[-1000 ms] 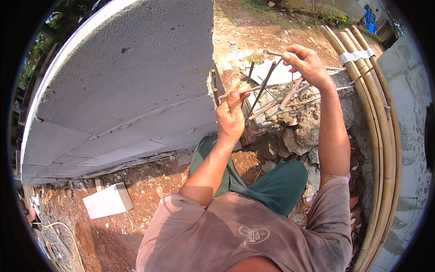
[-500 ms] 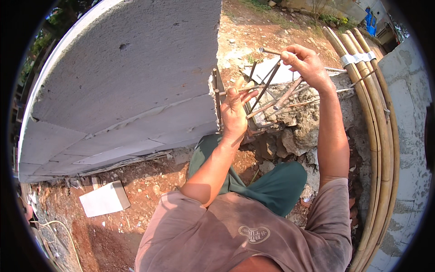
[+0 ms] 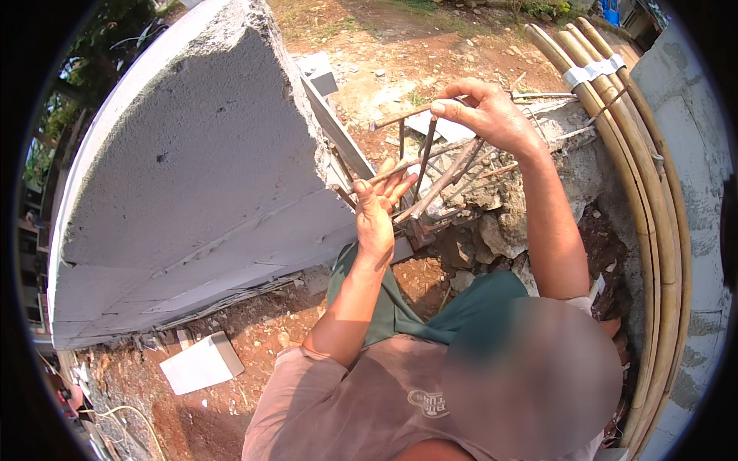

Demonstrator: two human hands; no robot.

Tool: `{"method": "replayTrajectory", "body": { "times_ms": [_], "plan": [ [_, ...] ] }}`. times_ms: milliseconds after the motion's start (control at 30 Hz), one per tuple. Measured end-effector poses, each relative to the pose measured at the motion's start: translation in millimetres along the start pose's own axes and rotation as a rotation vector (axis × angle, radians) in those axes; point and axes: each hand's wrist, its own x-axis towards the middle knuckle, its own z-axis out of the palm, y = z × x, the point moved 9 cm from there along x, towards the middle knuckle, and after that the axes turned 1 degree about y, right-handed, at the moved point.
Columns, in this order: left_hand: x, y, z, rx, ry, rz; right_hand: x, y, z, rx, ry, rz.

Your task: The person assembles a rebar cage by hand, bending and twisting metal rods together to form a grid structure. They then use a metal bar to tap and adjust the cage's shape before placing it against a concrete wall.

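Observation:
My left hand is at the broken edge of the grey wall, thumb up and fingers around a thin rusty steel rod that slants across the palm. Farther right and higher, my right hand pinches another steel rod between thumb and fingers. Its free end points left toward the wall. Just under the right thumb stands a dark upright steel bar. A thicker slanting bar runs between the hands, above the broken concrete.
The tall grey wall fills the left. Several bamboo poles, tied with a pale band, curve along the right beside a block wall. A white block lies on red soil at lower left. A blurred patch hides part of my lap.
The view has shifted, bringing the wall's broken end further into sight. The rod in my right hand now reaches farther left and lower, across the upright bar's top. Left hand stays among the rods.

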Motion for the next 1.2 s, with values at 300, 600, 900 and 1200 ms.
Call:
{"method": "replayTrajectory", "body": {
  "times_ms": [300,600,900,1200],
  "plan": [
    [-39.2,3.0,-12.0,0.407,-0.023,-0.449,-11.5,3.7,-17.3,-0.038,0.163,-0.093],
    [-22.4,212.8,173.4,1.630,-0.399,0.230,-14.7,10.3,-20.6,0.001,0.087,0.013],
    [36.0,130.5,150.1,1.910,-0.672,-0.340,-3.4,9.8,-19.1,-0.007,-0.093,0.132],
    [31.1,114.0,123.9,1.800,-0.673,-0.611,-8.4,29.8,-26.3,0.090,-0.027,0.353]
  ]
}}
